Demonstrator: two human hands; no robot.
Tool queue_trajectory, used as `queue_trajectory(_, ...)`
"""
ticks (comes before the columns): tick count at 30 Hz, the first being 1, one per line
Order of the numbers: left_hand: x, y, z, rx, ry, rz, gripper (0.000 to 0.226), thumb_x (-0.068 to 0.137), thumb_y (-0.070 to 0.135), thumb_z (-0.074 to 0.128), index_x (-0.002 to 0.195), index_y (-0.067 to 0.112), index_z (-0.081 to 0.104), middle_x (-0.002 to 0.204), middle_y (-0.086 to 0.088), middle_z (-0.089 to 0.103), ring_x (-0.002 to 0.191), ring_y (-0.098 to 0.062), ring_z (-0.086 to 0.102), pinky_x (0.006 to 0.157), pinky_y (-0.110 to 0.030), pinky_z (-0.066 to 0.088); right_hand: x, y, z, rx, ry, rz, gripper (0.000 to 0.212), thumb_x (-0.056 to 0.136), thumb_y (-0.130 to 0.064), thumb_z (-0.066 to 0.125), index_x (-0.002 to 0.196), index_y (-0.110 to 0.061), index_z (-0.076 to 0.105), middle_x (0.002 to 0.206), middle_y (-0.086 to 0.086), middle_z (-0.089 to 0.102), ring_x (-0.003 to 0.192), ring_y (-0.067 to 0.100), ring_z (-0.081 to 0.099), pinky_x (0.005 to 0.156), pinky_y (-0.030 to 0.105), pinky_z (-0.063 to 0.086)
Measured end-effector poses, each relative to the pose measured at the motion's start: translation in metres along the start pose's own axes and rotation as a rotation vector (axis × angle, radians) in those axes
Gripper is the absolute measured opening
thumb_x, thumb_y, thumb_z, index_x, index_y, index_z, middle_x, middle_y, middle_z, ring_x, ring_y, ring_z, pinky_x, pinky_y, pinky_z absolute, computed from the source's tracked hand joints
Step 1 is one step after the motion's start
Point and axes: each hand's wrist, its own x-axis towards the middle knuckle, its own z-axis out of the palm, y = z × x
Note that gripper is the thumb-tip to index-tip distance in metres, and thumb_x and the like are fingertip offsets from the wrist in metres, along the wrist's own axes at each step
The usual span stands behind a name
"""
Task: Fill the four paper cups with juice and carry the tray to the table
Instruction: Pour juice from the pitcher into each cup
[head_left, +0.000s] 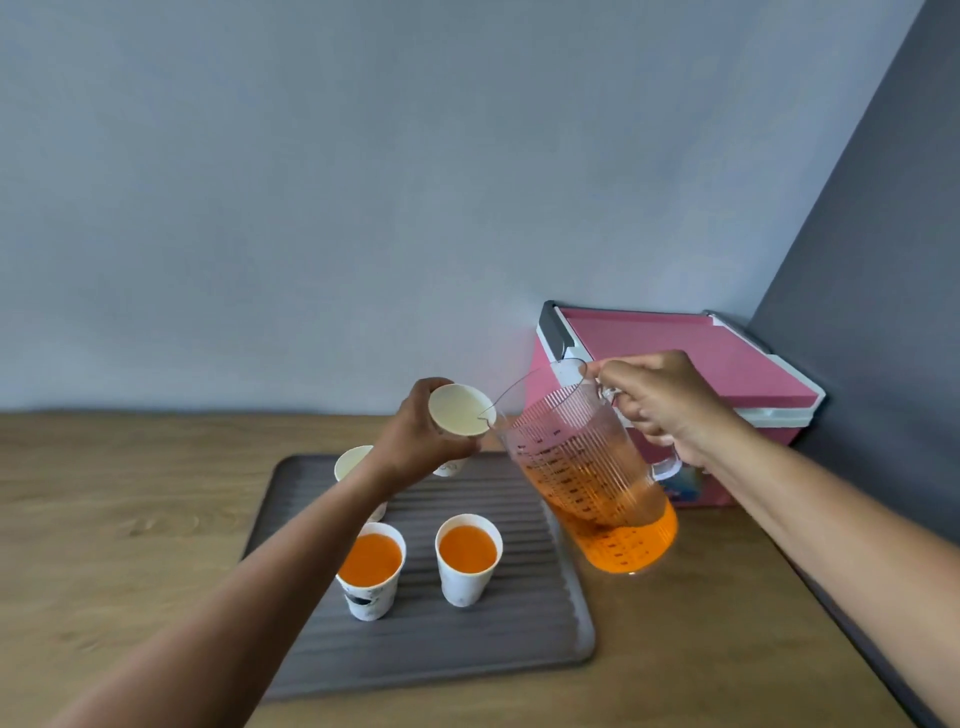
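Head view, near to far. Grey ribbed tray (467, 649) lies on the wooden counter (130, 519). On its near half stand two paper cups, upright and apart: near-left cup (370, 569) and near-right cup (467, 558), both holding orange juice close to the rim. Farther back on the left a third cup (350, 462) stands on the tray, partly hidden by the left forearm; what shows of its inside looks empty. Left hand (415, 431) grips the fourth cup (461, 410) around its wall, lifted off the tray and tilted with its mouth toward the camera; inside is white, no juice. Right hand (660, 405) is clenched round the handle of the clear ribbed pitcher (587, 467), which is tipped left, spout at the fourth cup's right rim. Juice sits low in the pitcher, short of the spout; no stream visible. Behind, a pink cooler box (675, 353) stands against the wall. Judgement: two of four filled, third pour about to start. For a clean pour, bring the held cup nearer upright, keep the spout over its mouth, and raise the tilt slowly, since the low juice may arrive in a surge. Grip the cup lightly; thin paper walls will likely buckle. Stop short of the rim so that carrying the tray spills nothing.
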Motion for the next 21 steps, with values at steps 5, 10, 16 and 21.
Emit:
queue_trajectory(5, -0.013, 0.003, -0.004, -0.022, 0.041, 0.015, 0.076, 0.067, 0.031, 0.087, 0.128, 0.026, 0.042, 0.12, 0.005, 0.054, 0.108, -0.014, 0.055, 0.083, -0.026, 0.048, 0.005, -0.02, 0.003, -0.101, -0.068, -0.043, 0.022, 0.086, -0.023, 0.066, 0.101, -0.012, 0.077, 0.038, -0.007, 0.034, 0.033, 0.009, 0.017, 0.037, 0.012, 0.017)
queue_trajectory(10, -0.025, -0.002, -0.002, -0.016, 0.063, 0.024, 0.076, 0.067, 0.028, 0.087, 0.127, 0.029, 0.04, 0.118, 0.007, 0.053, 0.107, -0.013, 0.055, 0.081, -0.026, 0.047, 0.012, -0.031, 0.009, -0.207, -0.1, -0.03, 0.031, 0.087, -0.023, 0.066, 0.096, 0.007, 0.071, 0.037, -0.008, 0.031, 0.03, 0.008, 0.016, 0.037, 0.011, 0.016)
queue_trajectory(16, -0.031, -0.004, 0.003, 0.023, 0.056, 0.003, 0.076, 0.067, 0.029, 0.086, 0.125, 0.035, 0.037, 0.114, 0.011, 0.053, 0.102, -0.013, 0.056, 0.08, -0.028, 0.049, 0.019, -0.034, 0.013, -0.283, -0.14, -0.022, 0.04, 0.087, -0.021, 0.066, 0.103, 0.016, 0.065, 0.036, -0.005, 0.032, 0.028, 0.008, 0.018, 0.037, 0.012, 0.018)
queue_trajectory(21, -0.031, -0.006, 0.005, 0.034, 0.042, 0.006, 0.075, 0.067, 0.026, 0.086, 0.123, 0.034, 0.036, 0.116, 0.008, 0.052, 0.102, -0.014, 0.055, 0.074, -0.023, 0.046, 0.025, -0.034, 0.018, -0.342, -0.156, -0.02, 0.04, 0.087, -0.025, 0.067, 0.109, 0.008, 0.069, 0.038, -0.005, 0.035, 0.03, 0.008, 0.02, 0.041, 0.016, 0.02)
